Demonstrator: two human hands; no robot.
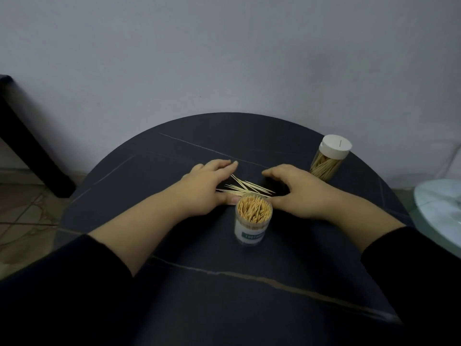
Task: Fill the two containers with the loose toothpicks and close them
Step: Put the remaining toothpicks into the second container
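Note:
Several loose toothpicks (245,187) lie in a small heap on the dark round table (154,168). My left hand (207,187) rests on the table just left of the heap, fingers straight and curving round it. My right hand (296,189) rests on the right of the heap, fingers relaxed, holding nothing. Right in front of the heap stands an open clear container (252,221), packed with upright toothpicks, no lid on it. A second clear container (329,157) with a white lid stands at the table's far right, partly filled.
A pale wall rises just behind the table. A dark furniture leg (32,151) stands at the left on the tiled floor. A round glass tabletop (439,216) sits close at the right edge.

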